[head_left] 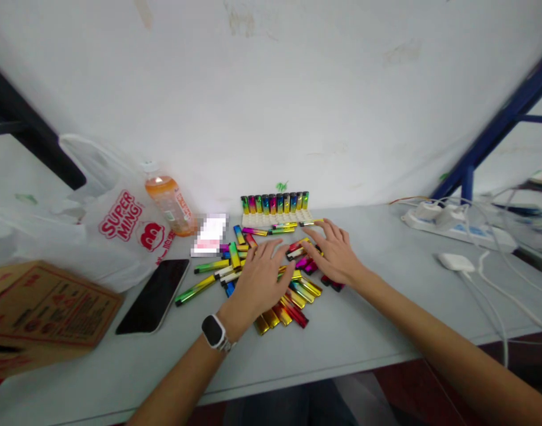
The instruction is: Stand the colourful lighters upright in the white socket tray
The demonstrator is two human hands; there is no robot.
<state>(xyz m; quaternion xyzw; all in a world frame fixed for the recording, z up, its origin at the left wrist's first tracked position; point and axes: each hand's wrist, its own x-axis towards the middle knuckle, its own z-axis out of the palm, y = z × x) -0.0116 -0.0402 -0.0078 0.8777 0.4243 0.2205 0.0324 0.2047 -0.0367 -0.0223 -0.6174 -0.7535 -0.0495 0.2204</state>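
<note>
Okay, have the left hand [264,275] palm-down and loosely spread over a messy pile of lighters [297,296] on the table [364,337]; can't tell if gripping any. Have the right hand [335,251] curled over the pile's right side, can't tell there either. Further back, see a row [273,204] standing upright in a rack [275,220] by the wall [271,106].
</note>
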